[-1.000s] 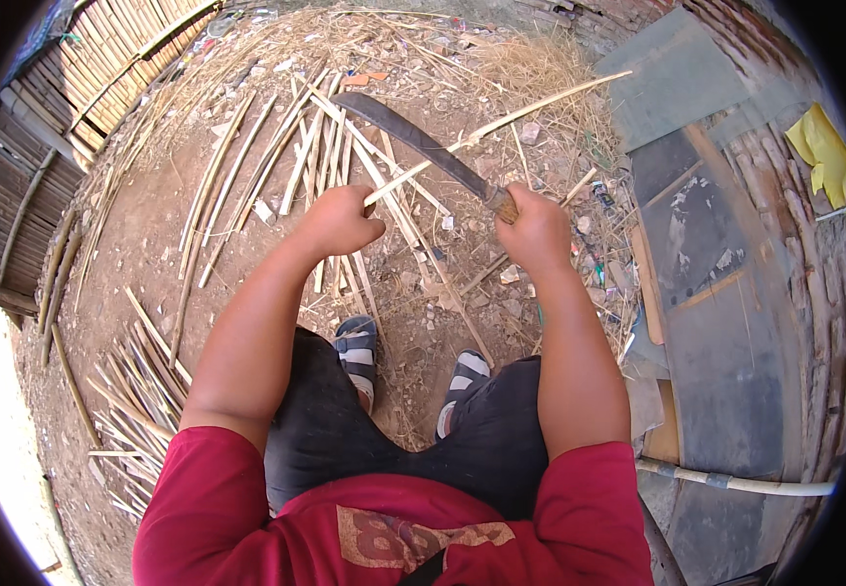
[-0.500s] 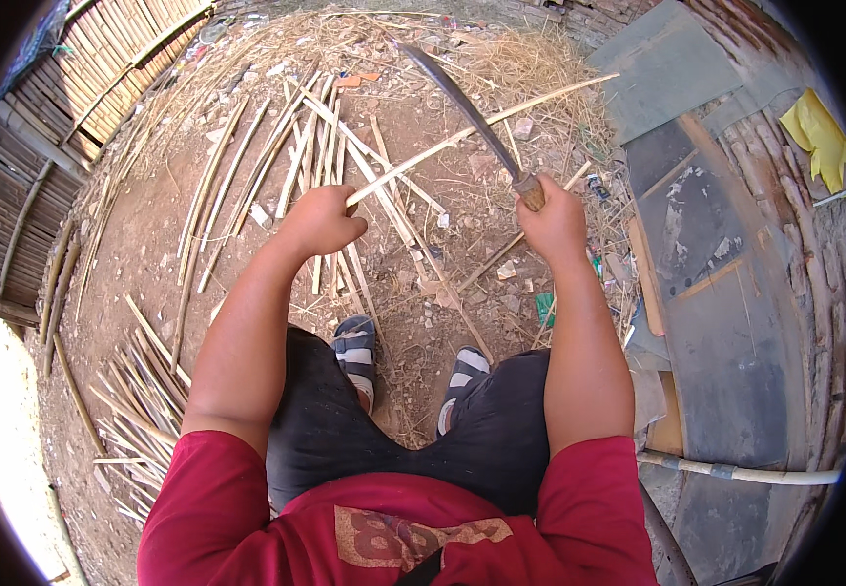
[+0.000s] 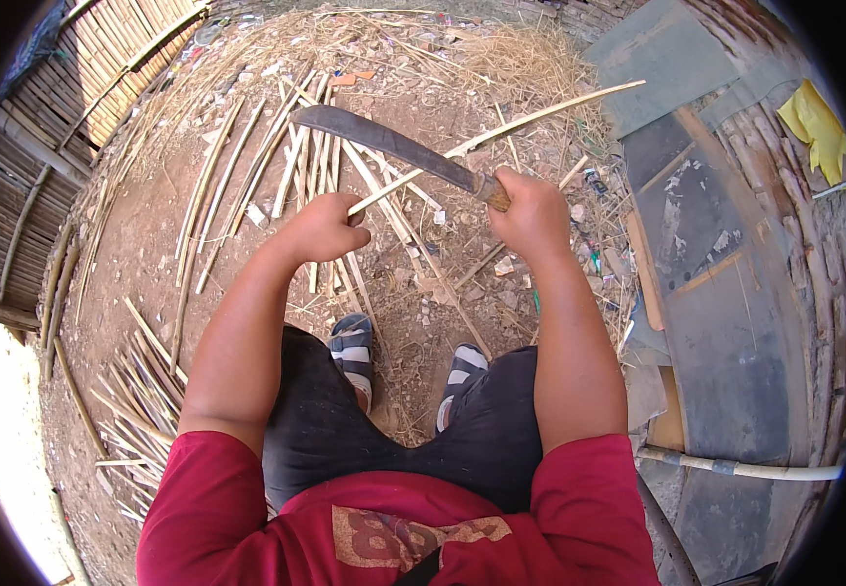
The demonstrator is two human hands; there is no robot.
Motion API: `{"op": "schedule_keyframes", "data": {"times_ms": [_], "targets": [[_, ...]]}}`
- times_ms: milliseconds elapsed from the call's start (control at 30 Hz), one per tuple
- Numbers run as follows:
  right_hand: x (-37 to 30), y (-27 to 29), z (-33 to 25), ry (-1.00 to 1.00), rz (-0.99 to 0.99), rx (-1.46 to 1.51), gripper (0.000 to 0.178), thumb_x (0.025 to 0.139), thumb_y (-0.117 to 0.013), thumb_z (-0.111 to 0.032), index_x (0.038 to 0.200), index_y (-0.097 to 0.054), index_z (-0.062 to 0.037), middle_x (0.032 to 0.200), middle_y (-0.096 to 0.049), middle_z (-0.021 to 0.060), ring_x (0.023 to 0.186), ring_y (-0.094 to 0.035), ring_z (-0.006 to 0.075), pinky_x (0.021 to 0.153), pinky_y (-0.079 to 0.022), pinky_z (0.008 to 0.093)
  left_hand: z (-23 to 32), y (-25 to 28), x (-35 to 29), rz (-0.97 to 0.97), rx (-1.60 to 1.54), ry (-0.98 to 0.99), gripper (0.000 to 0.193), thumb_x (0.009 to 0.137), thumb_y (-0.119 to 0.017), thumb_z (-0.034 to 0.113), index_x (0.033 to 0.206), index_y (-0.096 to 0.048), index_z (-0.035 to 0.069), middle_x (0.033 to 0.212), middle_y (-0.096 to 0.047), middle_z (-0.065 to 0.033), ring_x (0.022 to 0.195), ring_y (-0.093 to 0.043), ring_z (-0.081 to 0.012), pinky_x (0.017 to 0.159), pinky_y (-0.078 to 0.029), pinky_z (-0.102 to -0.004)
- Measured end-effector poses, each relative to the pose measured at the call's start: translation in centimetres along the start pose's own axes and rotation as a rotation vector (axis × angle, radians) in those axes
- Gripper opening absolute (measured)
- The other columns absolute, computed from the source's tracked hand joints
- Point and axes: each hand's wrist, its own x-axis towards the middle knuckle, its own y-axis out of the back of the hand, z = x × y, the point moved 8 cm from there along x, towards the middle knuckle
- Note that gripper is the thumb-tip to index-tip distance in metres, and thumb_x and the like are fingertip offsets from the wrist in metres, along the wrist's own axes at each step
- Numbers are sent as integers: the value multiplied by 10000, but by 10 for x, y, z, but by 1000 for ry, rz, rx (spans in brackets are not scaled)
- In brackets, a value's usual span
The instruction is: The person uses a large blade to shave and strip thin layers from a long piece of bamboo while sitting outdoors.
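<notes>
Left hand (image 3: pixel 323 228): held out over the ground, left of centre; grip fully curled, the near end of a pale split strip (image 3: pixel 540 115) enclosed in it.

Right hand (image 3: pixel 532 215): held out at about the same height in view; grip wrapped firmly around the brown handle of a machete (image 3: pixel 384 140).

Machete: dark, broad-bladed, slightly curved; tip directed to the upper left, beyond the left hand. The strip is crossed by the blade in view; whether the two are touching cannot be told.

Split strip: long, slender; extended from the left hand up and to the right, past the blade, its far end seen against a grey-green sheet (image 3: pixel 662 63).

Working room: an open gap is left between the two hands, with earth seen through it.

Ground (image 3: pixel 101 283): brown earth; loose strips (image 3: pixel 292 170) are strewn ahead, partly overlapped by the blade. A bare stretch is left between these and a pile of strips (image 3: pixel 144 386) at lower left. Straw (image 3: pixel 530 63) is scattered at the far side.

Edges: bounded at upper left by a slatted wall (image 3: pixel 120 59), at right by dark sheets (image 3: pixel 735 361).

Sandalled feet: set apart, below the hands.
</notes>
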Motion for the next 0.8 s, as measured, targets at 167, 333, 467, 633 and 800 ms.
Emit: {"op": "schedule_keyframes", "data": {"times_ms": [167,333,467,633,800], "targets": [[-5,-9,20,-151,-46,116,190,750,-759,-157,871,-631,-85,777,-675,151,783,-666,384,717,-509,481,-3,-10,2,-71,-69,-3,252,769,-706,179,723,-500,41,629,-506,-51,608,-486,-174,583,-411,-370],[-2,-18,-26,168,39,40,178,768,-747,-141,863,-613,-72,751,-665,145,746,-658,396,683,-500,497,-12,-8,1,-87,-131,23,261,769,-715,189,718,-496,56,631,-491,-28,621,-478,-156,586,-407,-370],[-3,-1,53,-331,39,0,189,807,-726,-170,947,-652,-68,823,-707,156,806,-683,398,712,-521,495,-35,4,-3,-101,-68,83,258,773,-721,197,734,-510,52,643,-505,-32,631,-485,-162,599,-412,-376],[-21,7,95,-513,224,163,236,806,-736,-198,1001,-675,-81,834,-718,164,824,-697,399,709,-535,478,-22,0,-2,-72,18,48,276,785,-719,209,736,-509,36,654,-527,-70,640,-504,-178,611,-427,-396],[-6,-10,20,-149,-2,62,215,777,-747,-185,934,-644,-80,789,-688,174,800,-673,412,723,-526,494,-16,-1,8,-32,-26,-6,284,788,-721,236,762,-548,13,641,-537,-97,617,-507,-218,603,-432,-414]]}}
